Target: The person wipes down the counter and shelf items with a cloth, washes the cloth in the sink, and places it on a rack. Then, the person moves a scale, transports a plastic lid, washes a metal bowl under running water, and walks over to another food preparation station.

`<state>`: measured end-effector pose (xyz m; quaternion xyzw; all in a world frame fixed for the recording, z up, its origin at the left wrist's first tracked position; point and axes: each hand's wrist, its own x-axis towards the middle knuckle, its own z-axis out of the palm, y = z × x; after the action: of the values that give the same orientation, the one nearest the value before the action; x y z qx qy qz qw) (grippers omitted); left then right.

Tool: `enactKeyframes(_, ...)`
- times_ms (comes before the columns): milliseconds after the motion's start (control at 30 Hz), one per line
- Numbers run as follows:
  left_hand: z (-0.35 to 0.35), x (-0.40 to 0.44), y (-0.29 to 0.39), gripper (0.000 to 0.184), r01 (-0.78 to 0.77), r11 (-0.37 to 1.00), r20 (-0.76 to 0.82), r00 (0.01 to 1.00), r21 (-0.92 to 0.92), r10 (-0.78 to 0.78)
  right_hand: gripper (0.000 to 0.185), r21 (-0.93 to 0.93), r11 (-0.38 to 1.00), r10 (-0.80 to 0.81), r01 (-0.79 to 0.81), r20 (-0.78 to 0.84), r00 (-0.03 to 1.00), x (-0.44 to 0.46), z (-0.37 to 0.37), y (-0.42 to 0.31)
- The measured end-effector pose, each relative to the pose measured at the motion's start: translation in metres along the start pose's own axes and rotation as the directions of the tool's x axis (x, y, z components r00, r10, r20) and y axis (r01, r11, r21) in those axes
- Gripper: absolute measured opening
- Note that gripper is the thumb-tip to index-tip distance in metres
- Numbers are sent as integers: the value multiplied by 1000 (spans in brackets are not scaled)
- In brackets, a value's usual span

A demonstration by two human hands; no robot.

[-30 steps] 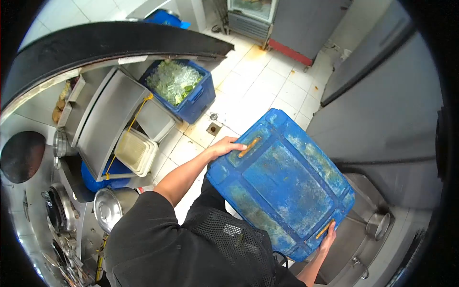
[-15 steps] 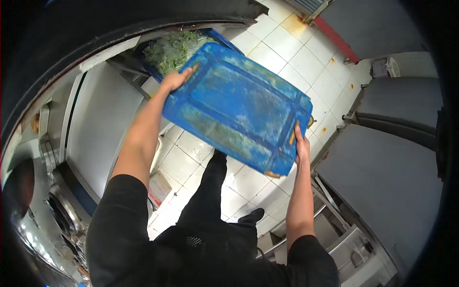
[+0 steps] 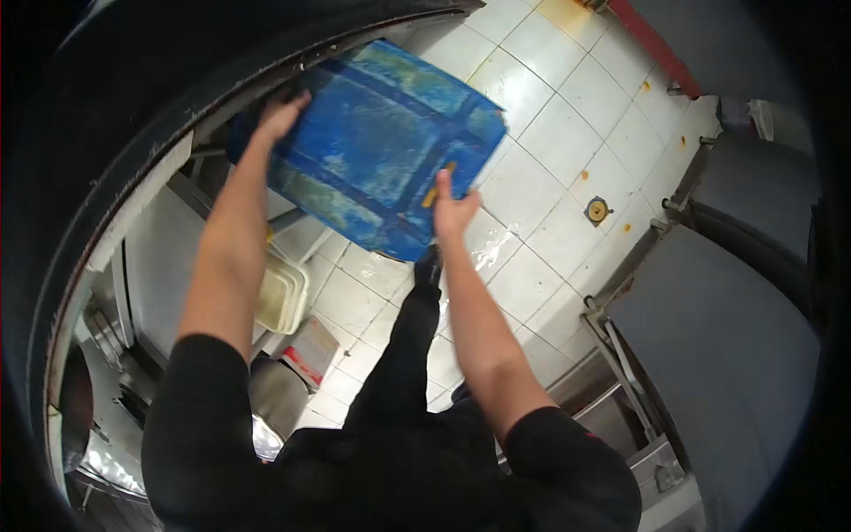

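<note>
A worn blue lid (image 3: 368, 146) with pale stains lies at the upper middle, over the place where the blue bin showed earlier; the bin's contents are hidden. My left hand (image 3: 282, 117) is at the lid's left end, somewhat blurred, and what its fingers grip there is too dim to make out. At the right end, my right hand (image 3: 454, 204) rests by the orange handle, its thumb on the lid and its other fingers apart. Both arms reach forward.
A dark curved edge (image 3: 133, 115) crosses the upper left. Below the lid are cream trays (image 3: 282, 297), a box (image 3: 312, 350) and a metal pot (image 3: 277, 390). A floor drain (image 3: 598, 210) lies to the right, near grey cabinets (image 3: 709, 337).
The lid has moved forward and left from near my body and now covers the bin of ice and greens. My right hand's fingers have spread at the handle.
</note>
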<state>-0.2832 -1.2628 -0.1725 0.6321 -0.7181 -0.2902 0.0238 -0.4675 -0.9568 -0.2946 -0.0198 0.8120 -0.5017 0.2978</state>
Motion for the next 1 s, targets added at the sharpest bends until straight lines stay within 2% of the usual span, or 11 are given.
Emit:
enactKeyframes(67, 44, -28, -6, 107, 125, 893, 45, 986, 433, -160, 81, 31, 999, 44, -42, -81, 996, -35, 44, -18)
enactKeyframes(267, 83, -68, 9, 111, 189, 897, 20, 976, 399, -215, 106, -179, 858, 500, -482, 73, 863, -48, 114, -71)
enactKeyframes(500, 76, -75, 4, 108, 77, 862, 60, 991, 501, -123, 64, -188, 982, 123, -8, 610, 783, -13, -9, 31)
enactKeyframes(633, 36, -29, -26, 101, -259, 857, 285, 949, 446, 138, 52, -458, 879, 79, 134, 415, 906, -41, -187, 138)
enactKeyframes(667, 9, -56, 34, 92, 33, 953, 390, 907, 301, -155, 47, -557, 828, 183, 70, 385, 905, -56, -243, 107)
enactKeyframes(733, 27, -14, 4, 76, -244, 693, 482, 860, 679, -170, 39, -494, 867, 222, -72, 253, 942, -89, -347, 85)
enactKeyframes(833, 89, -119, 47, 48, -655, 635, 488, 746, 411, 454, 30, -739, 672, -224, 39, -152, 963, -166, -505, 66)
enactKeyframes(900, 186, -138, 61, 33, -979, 170, 745, 194, 108, 639, 31, -700, 703, -289, -124, -440, 850, -227, -588, 23)
enactKeyframes(933, 209, -209, 111, 28, -511, 844, 834, 528, 162, 160, 30, -676, 713, -335, -187, -563, 755, -258, -633, 9)
enactKeyframes(967, 235, -277, 141, 30, -68, 996, 849, 528, 65, -20, 30, -652, 721, -379, -234, -653, 655, -293, -673, 5)
enactKeyframes(1000, 259, -348, 171, 34, -342, 939, 893, 430, 25, 132, 30, -609, 752, -414, -255, -736, 536, -332, -717, 16)
